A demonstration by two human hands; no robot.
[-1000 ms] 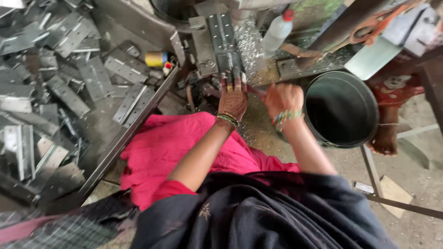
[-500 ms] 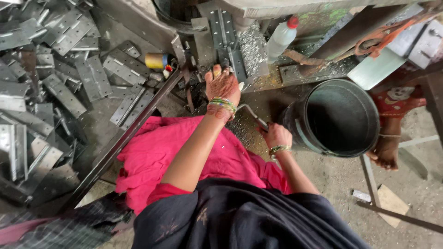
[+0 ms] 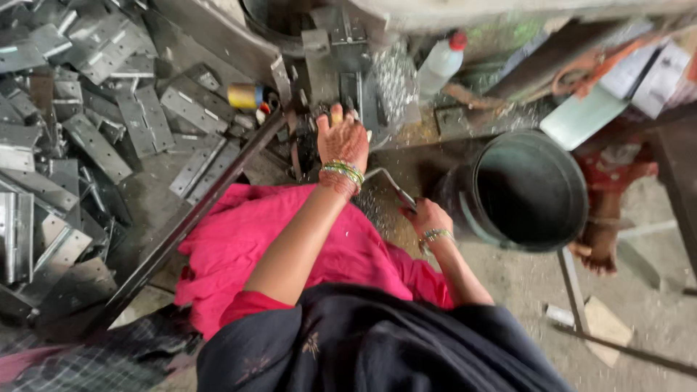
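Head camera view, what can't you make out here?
- Left hand: fingertips blur into dark metal parts; what they touch is unclear.
- Right hand: its grip on the thin metal handle is hidden by its own fingers.
- Bucket: inside too dark.
- Hinge pile: cut off at left edge.

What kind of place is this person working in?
Most likely a small metalworking shop. A big heap of flat metal plates lies to one side, metal shavings litter the bench, and a dark bucket stands by the right hand.
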